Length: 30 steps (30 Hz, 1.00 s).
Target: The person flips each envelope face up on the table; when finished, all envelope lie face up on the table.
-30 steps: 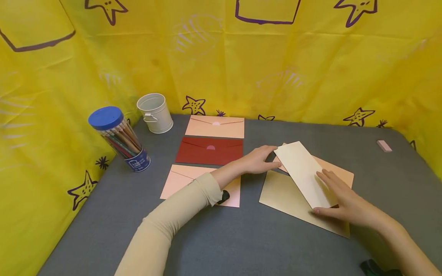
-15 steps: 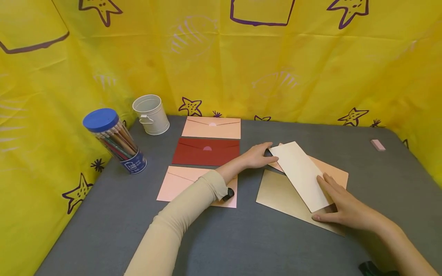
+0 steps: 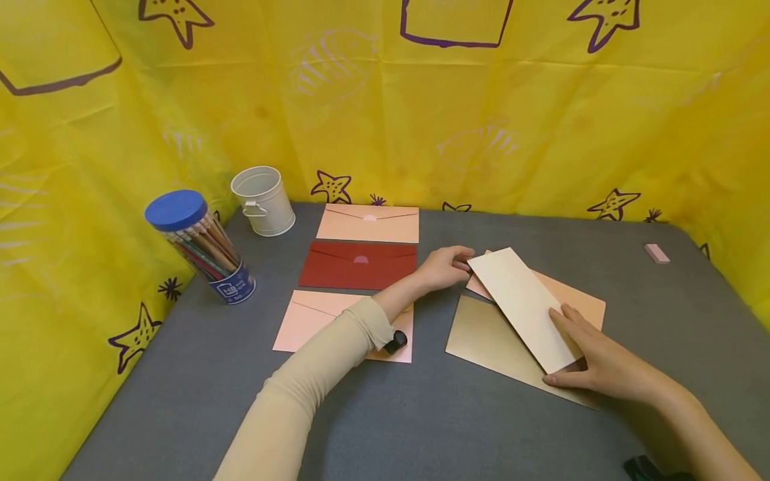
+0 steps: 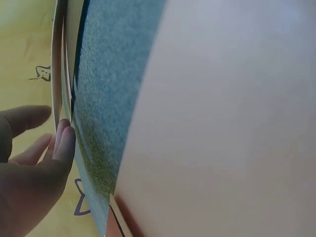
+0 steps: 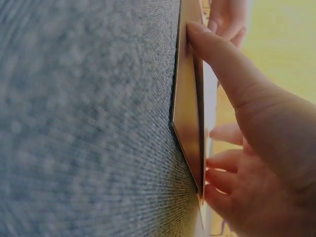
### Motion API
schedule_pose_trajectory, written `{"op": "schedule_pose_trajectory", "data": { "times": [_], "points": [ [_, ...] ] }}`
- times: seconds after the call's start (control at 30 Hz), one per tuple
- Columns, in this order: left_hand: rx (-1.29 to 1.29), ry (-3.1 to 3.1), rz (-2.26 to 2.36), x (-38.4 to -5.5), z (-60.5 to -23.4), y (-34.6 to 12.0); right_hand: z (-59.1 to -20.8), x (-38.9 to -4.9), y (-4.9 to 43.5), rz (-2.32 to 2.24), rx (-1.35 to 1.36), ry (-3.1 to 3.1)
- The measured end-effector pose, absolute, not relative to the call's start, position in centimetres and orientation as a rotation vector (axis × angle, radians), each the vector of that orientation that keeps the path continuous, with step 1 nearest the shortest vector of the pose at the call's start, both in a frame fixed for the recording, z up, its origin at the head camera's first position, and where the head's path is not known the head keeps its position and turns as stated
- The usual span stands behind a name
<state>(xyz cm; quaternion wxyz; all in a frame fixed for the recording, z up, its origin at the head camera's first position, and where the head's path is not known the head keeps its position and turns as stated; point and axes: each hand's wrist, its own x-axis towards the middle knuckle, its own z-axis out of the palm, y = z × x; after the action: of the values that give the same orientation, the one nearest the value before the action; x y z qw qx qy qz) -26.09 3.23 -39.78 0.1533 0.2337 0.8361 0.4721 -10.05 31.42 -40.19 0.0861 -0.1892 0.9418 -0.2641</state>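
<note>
A cream envelope point(image 3: 520, 300) lies slanted across a peach envelope point(image 3: 577, 297) and a gold-beige envelope point(image 3: 487, 334). Its near end stands slightly raised. My right hand point(image 3: 607, 354) holds that end, thumb by the near corner and fingers along the right edge. Close up in the right wrist view, the thumb lies against the gold-beige envelope point(image 5: 187, 108). At the far left corner is my left hand point(image 3: 445, 267), its fingers loosely bent beside the paper. The left wrist view shows that thumb and fingers point(image 4: 64, 143) parted around the paper edges; contact is unclear.
To the left, a peach envelope point(image 3: 369, 230), a red envelope point(image 3: 355, 267) and a pink envelope point(image 3: 313, 317) lie in a column, the pink one partly under my left forearm. Behind stand a white bucket point(image 3: 271, 207) and a pencil tub point(image 3: 207, 250). A pink eraser point(image 3: 657, 253) lies far right.
The left thumb has come off the cream envelope's corner and the left hand has drawn slightly back. The cream envelope has turned slightly under my right hand. The view has shifted a little.
</note>
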Motion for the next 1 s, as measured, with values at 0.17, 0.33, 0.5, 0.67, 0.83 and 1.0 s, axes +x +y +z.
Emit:
{"op": "schedule_pose_trajectory", "data": {
  "times": [0.17, 0.33, 0.5, 0.67, 0.83, 1.0],
  "points": [
    [0.71, 2.51, 1.304, -26.2, -39.7, 3.3, -39.5, -9.9, 31.5, -0.629, -0.57, 2.909],
    [0.836, 2.615, 1.21, -26.4, -39.5, 3.0, -38.7, -9.8, 32.2, -0.754, -0.621, 2.91],
    [0.87, 2.657, 1.268, -26.6, -39.0, 2.3, -38.2, -10.0, 33.0, -1.071, -0.71, 2.804],
    [0.896, 2.705, 1.351, -27.0, -38.3, 1.4, -37.8, -10.5, 33.3, -1.377, -0.699, 2.77],
    [0.91, 2.685, 1.47, -27.3, -37.7, 0.1, -37.7, -11.3, 33.4, -1.564, -0.519, 2.902],
    [0.882, 2.581, 1.593, -27.4, -37.4, -0.9, -37.4, -12.6, 33.0, -1.623, -0.365, 2.997]
  ]
}}
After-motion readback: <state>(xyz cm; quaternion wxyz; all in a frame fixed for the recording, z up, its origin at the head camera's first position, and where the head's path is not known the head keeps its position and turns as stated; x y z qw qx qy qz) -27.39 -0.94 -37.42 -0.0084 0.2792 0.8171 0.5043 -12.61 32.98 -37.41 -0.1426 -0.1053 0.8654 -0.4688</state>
